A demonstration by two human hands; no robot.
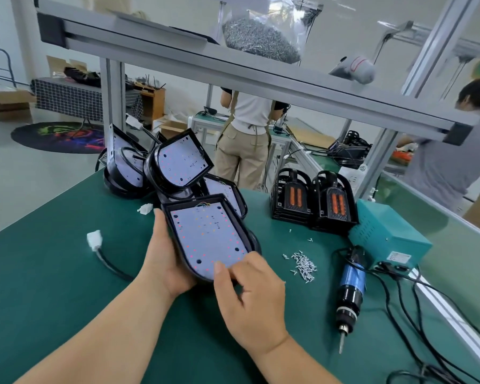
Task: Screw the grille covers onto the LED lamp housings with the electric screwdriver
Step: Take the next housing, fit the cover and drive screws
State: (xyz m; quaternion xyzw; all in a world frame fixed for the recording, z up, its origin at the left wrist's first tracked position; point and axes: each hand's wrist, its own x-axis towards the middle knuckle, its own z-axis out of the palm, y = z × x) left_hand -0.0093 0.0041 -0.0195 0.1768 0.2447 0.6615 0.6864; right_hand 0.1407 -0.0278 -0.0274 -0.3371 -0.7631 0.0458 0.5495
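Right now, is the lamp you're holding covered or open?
Open: the lamp housing shows its bare LED board; nothing covers it.

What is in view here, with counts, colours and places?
held lamp housing: one, black with white LED board, centre
piled lamp housings: at least three, black, behind it
grille covers: two stacks, black with orange inserts, right rear
loose screws: one heap, silver, right of held housing
electric screwdriver: one, blue and black, lying at right
power box: one, teal, far right
connectors: two, white, left of held housing
left hand: one, grips housing's left edge
right hand: one, holds its near end
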